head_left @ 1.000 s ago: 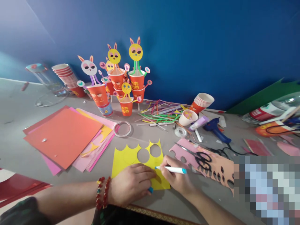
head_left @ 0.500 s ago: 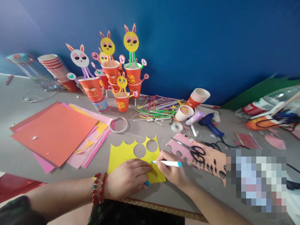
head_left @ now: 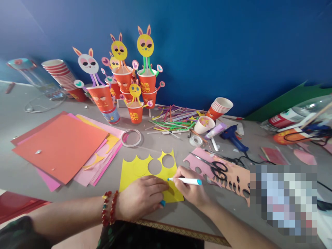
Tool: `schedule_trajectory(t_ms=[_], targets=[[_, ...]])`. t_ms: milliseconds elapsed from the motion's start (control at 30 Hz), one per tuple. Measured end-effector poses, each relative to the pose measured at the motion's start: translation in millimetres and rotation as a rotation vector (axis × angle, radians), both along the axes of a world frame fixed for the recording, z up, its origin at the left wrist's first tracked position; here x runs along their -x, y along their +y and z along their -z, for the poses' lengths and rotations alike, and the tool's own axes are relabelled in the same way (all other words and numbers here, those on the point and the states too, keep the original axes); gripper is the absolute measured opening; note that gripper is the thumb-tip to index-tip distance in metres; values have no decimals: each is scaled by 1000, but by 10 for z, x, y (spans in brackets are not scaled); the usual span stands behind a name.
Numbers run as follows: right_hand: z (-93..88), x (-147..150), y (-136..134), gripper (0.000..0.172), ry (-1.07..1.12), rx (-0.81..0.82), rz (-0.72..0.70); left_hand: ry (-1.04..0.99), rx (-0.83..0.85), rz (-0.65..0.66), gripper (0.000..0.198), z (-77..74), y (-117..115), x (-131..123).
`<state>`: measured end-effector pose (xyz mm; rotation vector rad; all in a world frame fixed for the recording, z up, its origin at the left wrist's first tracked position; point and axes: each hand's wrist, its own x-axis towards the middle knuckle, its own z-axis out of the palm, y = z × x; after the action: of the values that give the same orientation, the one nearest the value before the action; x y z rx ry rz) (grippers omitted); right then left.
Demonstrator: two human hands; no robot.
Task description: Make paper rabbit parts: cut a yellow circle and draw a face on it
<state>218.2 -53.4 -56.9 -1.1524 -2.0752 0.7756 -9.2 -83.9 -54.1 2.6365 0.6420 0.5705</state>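
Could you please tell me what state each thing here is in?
White marker, uncapped, in the right hand.
Blue cap, off the marker, in the left hand.
Yellow paper, flat, with two round holes.
Scissors, lying on pink paper.
Glue gun, lying down.
White paper cup, holding scraps.
Paper cups at far left, nested.
Rabbit figures, upright.

The yellow sheet point(head_left: 128, 173) is smooth, matt paper; the marker point(head_left: 188, 181) looks plastic (smooth too), and the scissor blades point(head_left: 201, 158) metal.
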Motion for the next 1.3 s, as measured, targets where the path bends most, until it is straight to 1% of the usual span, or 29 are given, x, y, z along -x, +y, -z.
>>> schedule_trajectory(t_ms=[433,867,1100,1300], targets=[[-18,12,-7,19,-14,8,14,0,1,1,31,-6,-1,4],[-42,14,1,18,-42,26,-18,1,5,-3,32,-16,3,-2],[-9,4,0,17,-35,22,-26,6,2,1,34,-28,7,-1],[-13,-4,3,16,-29,21,-43,1,10,-1,31,-32,2,-3]])
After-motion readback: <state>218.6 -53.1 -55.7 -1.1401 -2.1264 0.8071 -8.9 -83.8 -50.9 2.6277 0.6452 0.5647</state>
